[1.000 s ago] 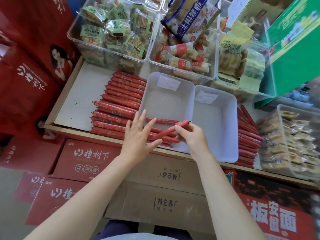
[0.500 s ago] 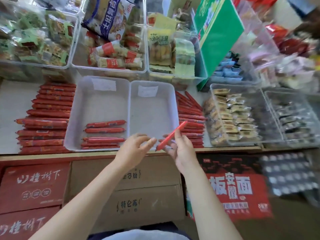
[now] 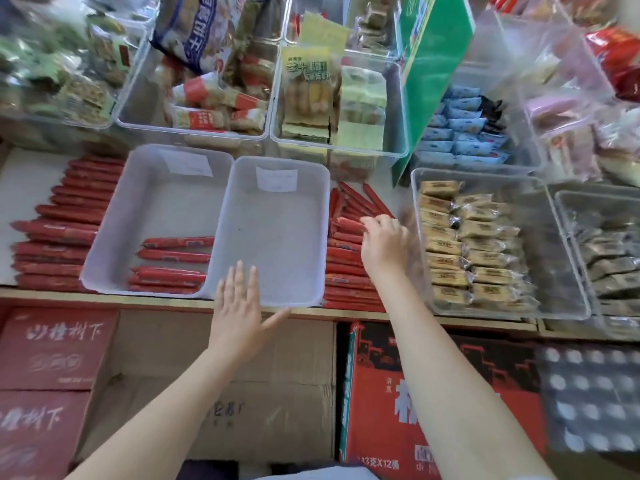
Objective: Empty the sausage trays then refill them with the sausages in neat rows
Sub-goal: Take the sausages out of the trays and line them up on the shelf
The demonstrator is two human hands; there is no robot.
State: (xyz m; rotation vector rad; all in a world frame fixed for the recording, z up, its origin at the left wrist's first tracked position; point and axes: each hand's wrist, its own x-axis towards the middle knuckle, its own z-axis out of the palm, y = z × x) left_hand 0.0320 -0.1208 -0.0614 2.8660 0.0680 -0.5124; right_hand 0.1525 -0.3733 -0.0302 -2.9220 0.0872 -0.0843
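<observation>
Two white plastic trays stand side by side on the shelf. The left tray [image 3: 162,206] holds several red sausages [image 3: 173,256] in a row at its front. The right tray [image 3: 277,233] has nothing in it. Loose red sausages lie in a left pile [image 3: 59,237] and a right pile [image 3: 346,271] beside the trays. My left hand [image 3: 239,320] hovers flat and open over the right tray's front edge. My right hand [image 3: 384,244] is on the right pile, fingers curled around a thin red sausage [image 3: 348,222].
Clear bins of packaged snacks [image 3: 478,244] stand right of the sausages and along the back [image 3: 339,109]. A green box [image 3: 433,64] leans behind. Cardboard cartons [image 3: 214,375] and red cartons [image 3: 398,393] are stacked under the shelf's wooden edge.
The view has swung right. My right hand carried its thin sausage from in front of the trays over to the right pile. My left hand opened flat at the right tray's front.
</observation>
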